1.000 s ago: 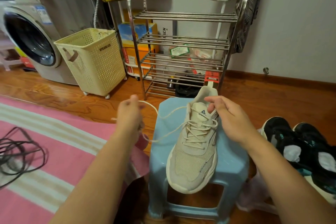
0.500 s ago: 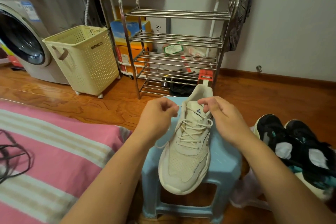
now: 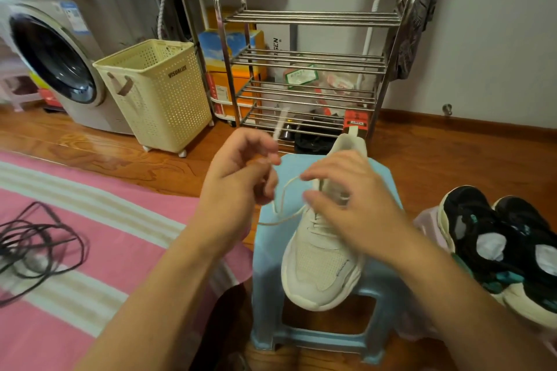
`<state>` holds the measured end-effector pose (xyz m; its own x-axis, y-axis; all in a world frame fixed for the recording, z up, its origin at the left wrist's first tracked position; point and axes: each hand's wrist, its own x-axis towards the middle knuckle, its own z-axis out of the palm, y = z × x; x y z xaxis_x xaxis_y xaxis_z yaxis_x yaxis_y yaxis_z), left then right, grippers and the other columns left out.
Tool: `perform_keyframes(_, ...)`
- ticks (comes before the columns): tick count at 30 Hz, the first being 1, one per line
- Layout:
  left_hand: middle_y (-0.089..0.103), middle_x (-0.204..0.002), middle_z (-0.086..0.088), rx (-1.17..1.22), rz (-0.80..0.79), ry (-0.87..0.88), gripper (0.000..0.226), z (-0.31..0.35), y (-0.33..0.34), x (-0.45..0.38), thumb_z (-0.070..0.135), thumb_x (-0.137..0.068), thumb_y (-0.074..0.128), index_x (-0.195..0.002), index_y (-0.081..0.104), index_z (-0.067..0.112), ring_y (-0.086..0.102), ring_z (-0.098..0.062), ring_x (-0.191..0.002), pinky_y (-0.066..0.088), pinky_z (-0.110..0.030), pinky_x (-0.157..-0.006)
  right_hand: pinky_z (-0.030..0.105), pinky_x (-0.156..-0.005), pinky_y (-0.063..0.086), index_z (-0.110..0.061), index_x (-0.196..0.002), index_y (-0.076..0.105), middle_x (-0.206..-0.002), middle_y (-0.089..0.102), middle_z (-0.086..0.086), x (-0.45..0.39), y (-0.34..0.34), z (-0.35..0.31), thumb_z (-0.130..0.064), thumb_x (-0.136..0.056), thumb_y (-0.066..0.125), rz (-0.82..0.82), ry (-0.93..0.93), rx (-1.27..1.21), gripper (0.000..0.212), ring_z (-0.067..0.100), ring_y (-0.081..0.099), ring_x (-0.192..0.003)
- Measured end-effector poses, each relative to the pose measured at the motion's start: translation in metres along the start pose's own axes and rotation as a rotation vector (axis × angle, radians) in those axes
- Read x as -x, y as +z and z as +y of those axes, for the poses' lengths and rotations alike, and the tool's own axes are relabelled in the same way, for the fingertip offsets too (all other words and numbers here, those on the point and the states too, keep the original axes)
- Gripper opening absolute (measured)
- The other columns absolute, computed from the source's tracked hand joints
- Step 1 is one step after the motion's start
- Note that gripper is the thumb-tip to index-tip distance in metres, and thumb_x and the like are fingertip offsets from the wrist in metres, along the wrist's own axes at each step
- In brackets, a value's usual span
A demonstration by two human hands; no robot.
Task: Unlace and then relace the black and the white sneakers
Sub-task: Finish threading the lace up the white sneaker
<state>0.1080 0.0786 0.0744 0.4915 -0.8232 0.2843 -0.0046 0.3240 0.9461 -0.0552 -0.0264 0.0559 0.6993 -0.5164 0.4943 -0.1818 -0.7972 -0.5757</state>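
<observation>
Your left hand (image 3: 241, 178) pinches the cream lace (image 3: 281, 205) beside the white sneaker (image 3: 322, 262), which sits on the blue stool (image 3: 379, 181). Your right hand (image 3: 346, 205) hovers over the tongue, fingers loosely spread, holding nothing. Pull too hard sideways and the unsteadied shoe could slide off the stool; the lace could also slip your pinch.

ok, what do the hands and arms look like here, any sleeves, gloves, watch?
Both bare: the left hand and right hand wear no gloves, and no rings show. Both forearms are uncovered to the bottom of the frame, with no sleeves, watch or wristband in view. Fingertips are motion-blurred, so fine detail cannot be told.
</observation>
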Motion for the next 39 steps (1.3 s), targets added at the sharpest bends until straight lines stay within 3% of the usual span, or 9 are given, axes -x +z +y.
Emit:
perform_keyframes(3, 0.056, -0.086, -0.009, 0.266, -0.088, -0.036, 0.022, 0.004, 0.010, 0.020, -0.012, -0.089, 0.049, -0.095, 0.058, 0.007, 0.049, -0.020, -0.058, 0.040, -0.027, -0.053, 0.018, -0.088, 0.041, -0.038, -0.097, 0.053, -0.100, 0.060, -0.013, 0.010, 0.033, -0.033, -0.031, -0.090, 0.069, -0.231, 0.058, -0.110, 0.018, 0.003, 0.053, -0.101)
perform_keyframes(6, 0.059, -0.084, -0.007, 0.307, 0.030, -0.102, 0.026, 0.005, -0.014, 0.021, -0.015, -0.085, 0.053, -0.096, 0.056, 0.008, 0.054, -0.018, -0.059, 0.044, -0.024, -0.051, 0.031, -0.075, 0.048, -0.029, -0.105, 0.067, -0.087, 0.068, -0.010, 0.014, 0.043, -0.031, -0.024, -0.100, 0.057, -0.185, 0.143, -0.154, 0.012, 0.008, 0.062, -0.083)
perform_keyframes(10, 0.058, -0.093, -0.010, 0.179, 0.183, -0.265, 0.041, 0.005, -0.057, 0.011, -0.029, -0.085, 0.042, -0.096, 0.056, 0.008, 0.061, -0.019, -0.061, 0.044, -0.021, -0.052, 0.020, -0.074, 0.049, -0.024, -0.100, 0.073, -0.088, 0.071, -0.016, 0.020, 0.030, -0.020, -0.021, -0.103, 0.053, -0.164, 0.206, -0.159, 0.020, 0.000, 0.063, -0.079)
perform_keyframes(15, 0.052, -0.074, -0.012, 0.214, -0.052, -0.340, 0.033, 0.007, -0.028, 0.017, -0.015, -0.070, 0.044, -0.087, 0.049, 0.012, 0.041, -0.018, -0.052, 0.018, -0.032, -0.052, 0.024, -0.066, 0.054, -0.028, -0.120, 0.068, -0.083, 0.069, -0.010, 0.017, 0.030, -0.021, -0.025, -0.104, 0.051, -0.065, 0.415, -0.391, 0.024, 0.008, 0.065, -0.067)
perform_keyframes(20, 0.032, -0.053, 0.002, 0.262, -0.166, -0.343, 0.015, 0.004, 0.007, 0.015, 0.002, -0.074, 0.049, -0.081, 0.052, 0.015, 0.026, -0.008, -0.042, 0.018, -0.017, -0.041, 0.033, -0.073, 0.059, -0.045, -0.143, 0.046, -0.107, 0.061, -0.016, 0.009, 0.012, -0.018, -0.003, -0.098, 0.057, -0.201, 0.253, -0.312, 0.063, 0.021, 0.064, -0.075)
perform_keyframes(25, 0.019, -0.052, 0.004, 0.335, -0.315, -0.407, 0.015, 0.005, 0.006, 0.008, 0.002, -0.080, 0.048, -0.083, 0.053, 0.015, 0.015, -0.006, -0.042, 0.012, -0.020, -0.044, 0.031, -0.064, 0.058, -0.014, -0.098, 0.072, -0.075, 0.070, 0.001, 0.008, 0.006, -0.018, -0.008, -0.101, 0.056, -0.281, 0.263, -0.334, 0.017, 0.012, 0.066, -0.064)
perform_keyframes(32, 0.025, -0.049, 0.007, -0.042, -0.193, -0.307, 0.022, -0.004, 0.003, 0.000, -0.006, -0.097, 0.053, -0.094, 0.060, 0.016, 0.018, -0.009, -0.041, 0.019, -0.020, -0.043, 0.012, -0.064, 0.048, -0.025, -0.095, 0.078, -0.080, 0.074, -0.012, 0.004, -0.018, 0.002, -0.019, -0.093, 0.069, -0.156, 0.340, -0.199, 0.011, 0.003, 0.067, -0.070)
perform_keyframes(35, 0.040, -0.052, 0.006, -0.313, -0.141, -0.233, 0.019, -0.010, 0.005, -0.002, 0.001, -0.097, 0.057, -0.095, 0.065, 0.018, 0.035, -0.015, -0.047, 0.031, -0.026, -0.049, 0.025, -0.062, 0.053, -0.027, -0.108, 0.076, -0.082, 0.073, -0.007, 0.004, -0.022, 0.007, -0.012, -0.100, 0.058, -0.151, 0.393, -0.265, 0.024, 0.003, 0.062, -0.060)
perform_keyframes(39, 0.059, -0.114, 0.011, -0.965, -0.119, 0.064, 0.019, -0.023, 0.015, 0.001, 0.034, -0.092, 0.069, -0.111, 0.069, 0.037, 0.048, -0.011, -0.113, 0.038, -0.033, -0.098, 0.042, -0.064, 0.057, -0.028, -0.126, 0.060, -0.082, 0.075, 0.002, 0.000, -0.021, 0.002, -0.007, -0.102, 0.053, -0.143, 0.392, -0.367, 0.033, 0.019, 0.069, -0.063)
